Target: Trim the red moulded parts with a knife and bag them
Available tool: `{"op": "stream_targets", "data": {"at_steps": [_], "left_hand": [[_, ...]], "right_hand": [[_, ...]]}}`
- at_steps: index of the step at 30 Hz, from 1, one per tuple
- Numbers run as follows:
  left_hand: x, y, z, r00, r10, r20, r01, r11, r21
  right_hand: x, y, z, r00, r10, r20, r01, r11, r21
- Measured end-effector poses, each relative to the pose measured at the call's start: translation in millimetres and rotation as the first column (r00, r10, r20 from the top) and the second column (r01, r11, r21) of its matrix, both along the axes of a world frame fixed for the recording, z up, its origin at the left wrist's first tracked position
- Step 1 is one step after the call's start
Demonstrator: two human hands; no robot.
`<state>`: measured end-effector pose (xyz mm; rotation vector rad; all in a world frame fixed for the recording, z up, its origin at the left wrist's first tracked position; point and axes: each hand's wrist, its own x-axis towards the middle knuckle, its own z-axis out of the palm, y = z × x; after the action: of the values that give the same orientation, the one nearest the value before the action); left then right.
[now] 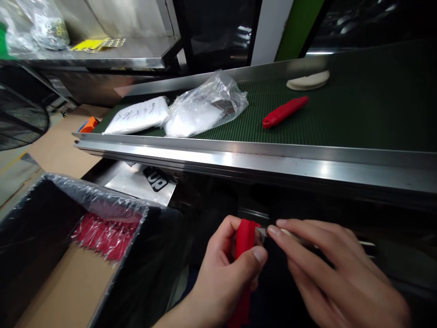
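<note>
My left hand [221,269] grips a red plastic handle [244,255] upright, with its lower end running out of view. My right hand [334,273] pinches a slim pale-handled blade [262,231], and its metal tip sits against the top of the red handle. The contact point is partly hidden by my fingers. Farther away, a similar red handle [285,111] lies on the dark green conveyor belt [358,118], out of reach of both hands.
To my left stands a black-lined cardboard box [64,218] under clear plastic, with several red items [105,237] inside. A steel conveyor rail [239,159] runs ahead of my hands. White plastic bags [205,107] and a pale pad [309,80] lie on the belt.
</note>
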<state>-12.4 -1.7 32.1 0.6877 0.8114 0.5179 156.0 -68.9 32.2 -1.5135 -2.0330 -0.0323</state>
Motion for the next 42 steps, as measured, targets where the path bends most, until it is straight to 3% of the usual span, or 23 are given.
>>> {"op": "stream_targets", "data": {"at_steps": [6,12,19,28,35,42], "left_hand": [[1.2,-2.3,-1.5,1.000,0.004,-0.004,-0.004,1.000,0.000],[0.6,-5.8,-11.5,0.982,-0.027,0.187,0.036,0.998,-0.045],[-2.8,-3.5,-15.1,0.945,-0.053,0.323,0.120,0.974,-0.191],[3.5,-6.3,-12.3,0.914,0.021,0.404,0.113,0.946,-0.303],[3.5,-5.4,-14.5,0.880,0.035,0.474,0.123,0.946,-0.299],[5.1,-11.3,-23.8,0.724,-0.033,0.689,0.207,0.963,-0.172]], "right_hand": [[5.3,-0.8,-3.4,0.999,0.007,0.037,-0.007,1.000,0.004],[12.0,1.9,-6.0,0.963,-0.222,-0.150,0.232,0.971,0.057],[-7.1,-7.0,-4.7,0.970,-0.088,-0.224,0.090,0.996,-0.005],[-8.6,-4.0,-3.9,0.976,-0.052,-0.212,0.049,0.999,-0.022],[-6.7,-4.7,-8.9,0.982,-0.040,-0.185,0.036,0.999,-0.026],[0.7,-4.5,-14.4,0.939,-0.197,-0.282,0.183,0.980,-0.076]]}}
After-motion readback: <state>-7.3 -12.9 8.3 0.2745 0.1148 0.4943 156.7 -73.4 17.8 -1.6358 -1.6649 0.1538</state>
